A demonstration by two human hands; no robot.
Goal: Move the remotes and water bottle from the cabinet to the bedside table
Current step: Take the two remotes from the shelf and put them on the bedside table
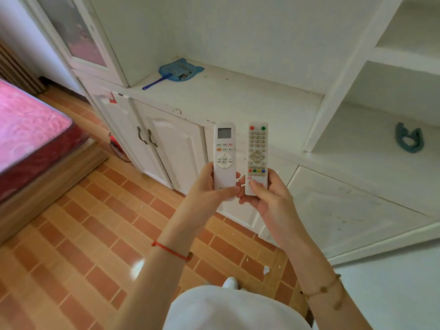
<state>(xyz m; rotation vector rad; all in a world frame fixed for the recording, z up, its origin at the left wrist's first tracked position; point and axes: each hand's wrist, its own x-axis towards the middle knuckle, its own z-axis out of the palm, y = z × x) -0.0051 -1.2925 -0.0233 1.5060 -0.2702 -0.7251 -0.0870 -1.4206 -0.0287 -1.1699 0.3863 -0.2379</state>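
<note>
Remotes: two white ones were held upright side by side at the centre of the frame, in front of the cabinet's lower doors. The air-conditioner remote [224,154], with a small screen at its top, was on the left; the TV remote [257,156], with rows of small coloured buttons, was on the right, just beside it and not quite touching.
Left hand [209,186]: closed round the lower end of the air-conditioner remote, thumb lying across its front.
Right hand [266,198]: closed round the lower end of the TV remote, thumb pressed on its bottom panel.
Water bottle: none could be seen anywhere in the frame.
Cabinet ledge [238,98]: above the hands, white and scuffed; only a blue fly swatter [177,71] lay on it, at upper centre.
Side shelves: at right, a blue-grey looped thing [409,138] lay on one; what it was could not be told.
Bed [31,129]: pink-topped, at the left edge, over a brick-pattern floor [90,234].
Bedside table: not in view.
Progress: both remotes appeared lifted clear of the cabinet and in hand, so pickup looked done for them. Carrying them over and setting them down remained, as did the whole of the bottle's move.
</note>
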